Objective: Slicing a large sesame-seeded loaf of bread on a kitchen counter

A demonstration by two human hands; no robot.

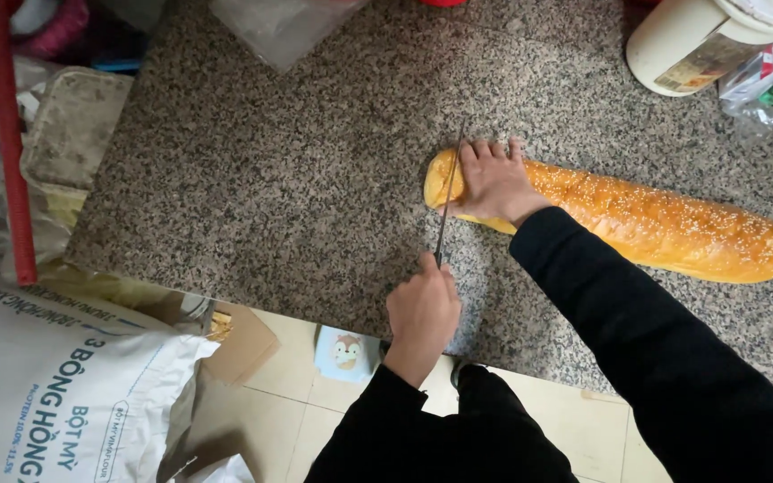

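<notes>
Head view: the left hand (422,309) has its fingers wrapped round the handle of a thin knife (447,201), its blade set across the rounded end of a long, golden, sesame-crusted loaf (655,219). The right hand (494,183) presses fingers together flat on the loaf, which lies on the speckled granite bench (270,179). Slicing looks underway; a steady draw seems needed.

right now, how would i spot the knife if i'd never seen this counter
Start at the speckled grey stone counter and find the long golden sesame-topped bread loaf lying across it. At the loaf's left end, the thin dark-bladed knife stands on edge, gripped by the left hand beside the right hand. It is the only slim straight metal thing there.
</notes>
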